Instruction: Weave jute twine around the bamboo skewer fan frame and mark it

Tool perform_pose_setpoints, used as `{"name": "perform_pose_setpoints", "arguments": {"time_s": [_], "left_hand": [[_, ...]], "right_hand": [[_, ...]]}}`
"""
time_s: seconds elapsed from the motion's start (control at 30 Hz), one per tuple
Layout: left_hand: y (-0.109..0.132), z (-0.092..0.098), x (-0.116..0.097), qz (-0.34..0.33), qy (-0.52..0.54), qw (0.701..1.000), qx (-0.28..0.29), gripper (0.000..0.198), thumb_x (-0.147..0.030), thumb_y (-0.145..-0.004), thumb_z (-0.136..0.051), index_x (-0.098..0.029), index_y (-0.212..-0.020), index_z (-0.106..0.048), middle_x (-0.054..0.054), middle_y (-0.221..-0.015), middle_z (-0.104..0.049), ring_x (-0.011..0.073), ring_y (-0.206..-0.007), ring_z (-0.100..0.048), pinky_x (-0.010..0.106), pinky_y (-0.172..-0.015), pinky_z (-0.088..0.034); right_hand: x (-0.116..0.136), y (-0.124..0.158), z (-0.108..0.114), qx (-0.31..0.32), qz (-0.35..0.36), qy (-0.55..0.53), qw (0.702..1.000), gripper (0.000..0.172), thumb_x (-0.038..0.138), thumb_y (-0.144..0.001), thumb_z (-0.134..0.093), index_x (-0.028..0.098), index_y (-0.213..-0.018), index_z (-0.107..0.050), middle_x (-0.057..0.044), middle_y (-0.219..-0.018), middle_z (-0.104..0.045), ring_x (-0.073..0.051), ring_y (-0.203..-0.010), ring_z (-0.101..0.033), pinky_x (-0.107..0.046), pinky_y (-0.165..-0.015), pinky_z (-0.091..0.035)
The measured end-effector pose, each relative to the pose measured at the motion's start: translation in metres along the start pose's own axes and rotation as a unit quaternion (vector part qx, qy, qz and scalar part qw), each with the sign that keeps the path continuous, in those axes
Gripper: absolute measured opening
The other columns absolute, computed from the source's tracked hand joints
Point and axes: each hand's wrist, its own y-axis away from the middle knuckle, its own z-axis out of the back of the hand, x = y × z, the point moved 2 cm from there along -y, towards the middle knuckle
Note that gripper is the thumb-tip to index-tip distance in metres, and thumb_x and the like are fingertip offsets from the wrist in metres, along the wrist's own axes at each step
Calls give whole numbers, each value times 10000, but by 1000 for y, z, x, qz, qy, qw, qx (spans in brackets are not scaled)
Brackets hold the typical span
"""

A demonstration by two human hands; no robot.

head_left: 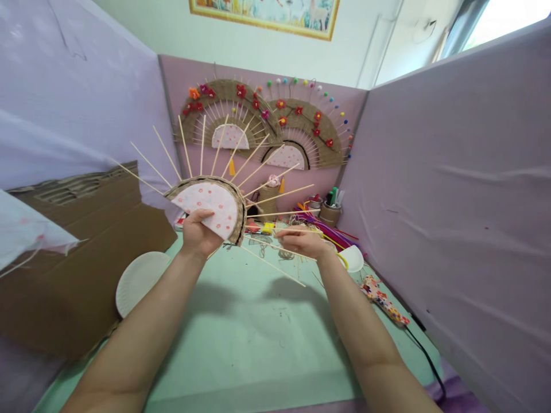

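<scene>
My left hand (pixel 197 234) is closed on the lower edge of a half-round paper fan frame (pixel 210 207), pink-dotted in the middle with a band of woven twine round it. Several thin wooden skewers (pixel 258 167) radiate from it. I hold it upright above the green table (pixel 241 332). My right hand (pixel 303 241) is at the fan's right side, fingers pinched together on a strand of twine near the lowest skewers.
Two finished woven fans with felt flowers (pixel 262 123) hang on the back partition. Cups of pens and pipe cleaners (pixel 329 212) stand at the back. A white paper plate (pixel 140 278) and brown cardboard (pixel 86 258) lie left; a patterned tool with black cord (pixel 383 298) lies right.
</scene>
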Motion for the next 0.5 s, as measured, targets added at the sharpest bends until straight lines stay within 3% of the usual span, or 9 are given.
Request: {"name": "perform_pose_setpoints", "arguments": {"time_s": [0.13, 0.23, 0.37, 0.5], "left_hand": [[0, -2, 5, 3, 2, 999, 43, 608, -136, -624, -492, -186, -1227, -548, 82, -1148, -659, 313, -1129, -570, 499, -916, -492], [4, -6, 12, 51, 16, 995, 82, 615, -165, -628, -489, -162, -1242, -533, 109, -1179, -644, 345, -1152, -548, 536, -920, -475], [9, -11, 18, 97, 34, 986, 131, 617, -202, -641, -483, -128, -1253, -521, 142, -1208, -625, 381, -1174, -521, 580, -916, -454], [10, -12, 19, 112, 34, 983, 142, 607, -208, -647, -484, -125, -1247, -527, 150, -1204, -628, 384, -1168, -526, 587, -907, -456]], "right_hand": [[-1, -9, -35, 127, -44, 119, 984, 379, 407, -784, -630, 94, -991, -677, 51, -548, -404, -72, -528, -332, -228, -502, -261], [0, -12, -56, 198, -47, 146, 968, 408, 421, -834, -574, 75, -1028, -668, 52, -559, -388, -72, -541, -331, -229, -526, -276], [-1, -15, -65, 226, -45, 130, 964, 425, 439, -844, -561, 77, -1045, -654, 51, -572, -376, -71, -539, -335, -227, -534, -277], [0, -14, -62, 226, -40, 142, 963, 419, 451, -842, -559, 87, -1022, -662, 41, -579, -400, -77, -553, -357, -229, -552, -298]]}}
